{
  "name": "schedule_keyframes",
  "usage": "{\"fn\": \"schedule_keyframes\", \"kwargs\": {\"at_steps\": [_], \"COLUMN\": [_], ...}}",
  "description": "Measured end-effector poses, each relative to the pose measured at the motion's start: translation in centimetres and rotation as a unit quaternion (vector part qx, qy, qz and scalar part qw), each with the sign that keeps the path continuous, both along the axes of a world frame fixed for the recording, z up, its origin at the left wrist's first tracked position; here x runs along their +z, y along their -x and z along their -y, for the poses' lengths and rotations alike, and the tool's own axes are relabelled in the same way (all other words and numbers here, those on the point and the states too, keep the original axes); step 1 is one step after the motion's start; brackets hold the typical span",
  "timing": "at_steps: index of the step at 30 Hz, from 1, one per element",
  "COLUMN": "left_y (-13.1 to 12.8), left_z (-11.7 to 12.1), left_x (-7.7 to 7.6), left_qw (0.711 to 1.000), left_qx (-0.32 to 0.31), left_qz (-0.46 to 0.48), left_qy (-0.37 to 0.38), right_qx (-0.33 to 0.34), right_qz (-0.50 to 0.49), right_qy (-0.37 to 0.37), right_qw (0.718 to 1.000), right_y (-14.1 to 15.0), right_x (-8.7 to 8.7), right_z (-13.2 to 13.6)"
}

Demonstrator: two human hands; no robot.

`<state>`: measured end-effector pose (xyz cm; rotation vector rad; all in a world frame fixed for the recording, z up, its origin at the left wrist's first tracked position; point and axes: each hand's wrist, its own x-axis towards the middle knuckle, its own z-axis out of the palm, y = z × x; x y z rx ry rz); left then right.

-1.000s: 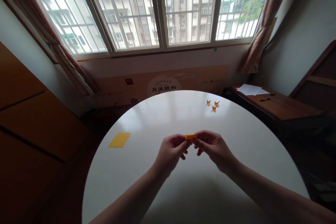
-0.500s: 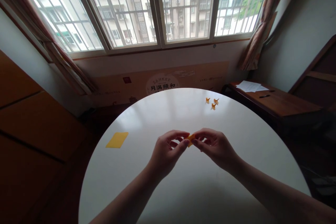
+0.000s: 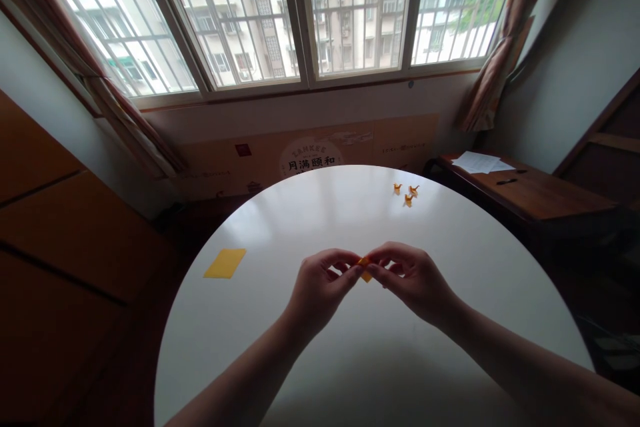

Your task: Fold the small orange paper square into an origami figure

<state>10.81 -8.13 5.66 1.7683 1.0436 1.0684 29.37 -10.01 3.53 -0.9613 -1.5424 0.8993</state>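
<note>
Between my fingertips is a small folded piece of yellow-orange paper (image 3: 367, 275), mostly covered by the fingers. My left hand (image 3: 320, 283) pinches its left side between thumb and forefinger. On the opposite side, my right hand (image 3: 407, 277) grips it the same way, and the two hands nearly touch. Both are held over the middle of the white round table (image 3: 310, 213). To the left lies a flat yellow sheet of paper (image 3: 225, 263). Three small folded paper birds (image 3: 409, 200) stand together near the far right edge.
Beyond the table's far edge, a printed cardboard panel (image 3: 405, 140) stands beneath the barred window. A wooden side table (image 3: 555, 193) at the right bears white papers (image 3: 480, 162) and a small dark object. An orange-brown cabinet (image 3: 60, 260) stands at the left.
The folded paper has turned between my fingers: its wide flat edge showed before, and now a point hangs downward. My left fingers have shifted their hold. The sheet and birds stay put.
</note>
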Motion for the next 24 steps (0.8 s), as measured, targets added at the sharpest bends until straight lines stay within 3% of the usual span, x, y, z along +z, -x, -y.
{"fn": "schedule_keyframes", "kwargs": {"at_steps": [10,24], "left_y": [-0.51,-0.19], "left_z": [0.21,-0.10], "left_x": [-0.38,-0.44], "left_qw": [0.976,0.983], "left_qx": [0.001,-0.028], "left_qz": [0.172,0.129], "left_qy": [0.136,0.126], "right_qx": [0.007,0.011], "right_qz": [-0.029,-0.028], "right_qy": [0.024,0.033], "right_qw": [0.999,0.999], "right_y": [0.31,0.21], "right_x": [-0.12,-0.16], "right_z": [0.14,0.16]}}
